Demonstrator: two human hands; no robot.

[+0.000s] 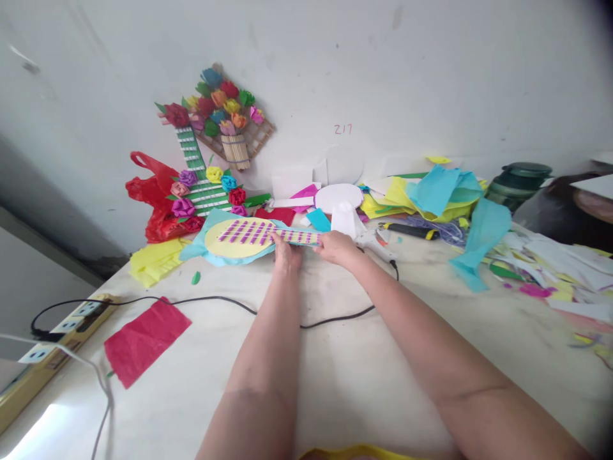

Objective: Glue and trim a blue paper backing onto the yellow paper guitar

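A yellow paper guitar shape (244, 237) with purple strips across it is held just over the table, its round body to the left. Light blue crepe paper (194, 248) sticks out around its edge. My left hand (286, 257) grips it where the body meets the neck, thumb on top and the other fingers largely hidden beneath. At the far end of the neck, my right hand (338, 248) is closed around the tip. Just beyond that hand lie a white glue gun (376, 244) and a piece of white paper (345, 220).
Behind stands a green-and-white paper guitar (208, 195) with paper roses. A power strip (71, 326) lies at left, a black cord (335, 319) crossing the table from it. Red crepe paper (146, 342), a utility knife (410, 230), paper scraps (541, 255) and a dark jar (520, 182) surround the hands.
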